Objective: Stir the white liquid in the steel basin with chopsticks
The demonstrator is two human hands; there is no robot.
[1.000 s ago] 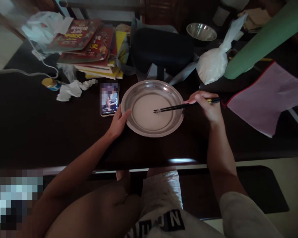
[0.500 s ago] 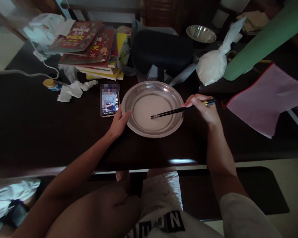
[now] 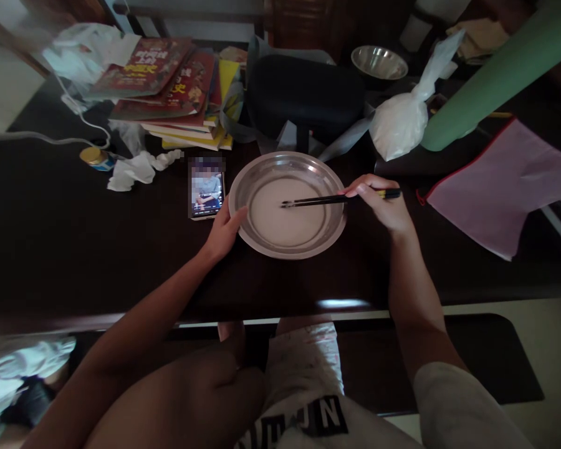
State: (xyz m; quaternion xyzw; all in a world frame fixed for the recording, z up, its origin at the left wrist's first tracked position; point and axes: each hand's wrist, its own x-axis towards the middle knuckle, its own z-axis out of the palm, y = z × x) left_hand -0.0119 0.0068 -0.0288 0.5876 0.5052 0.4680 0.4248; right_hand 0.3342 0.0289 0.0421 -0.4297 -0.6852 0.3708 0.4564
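Note:
A round metal bowl [image 3: 287,251] stands on the dark table, with a milky white liquid [image 3: 285,226] in it. My left hand [image 3: 224,232] grips its left rim, thumb over the edge and the other fingers mostly hidden beneath. In my right hand [image 3: 378,198] is a pair of black chopsticks [image 3: 320,200] with gold bands near the top. Their tips, slightly blurred, reach into the liquid near the bowl's middle. A lit phone [image 3: 207,193] lies just left of the bowl, close to my left hand.
Behind the bowl sits a black case [image 3: 306,90]. Stacked books [image 3: 144,68], crumpled tissue [image 3: 133,171] and a gold-lidded jar [image 3: 96,158] are on the left. To the right are a tied bag of white powder [image 3: 399,125], a green cylinder [image 3: 486,87], a pink cloth [image 3: 500,193] and another metal bowl [image 3: 379,63].
The chopstick tips have moved slightly away from me and left through the liquid, and my right hand has tilted with them. My left hand and the bowl keep their places.

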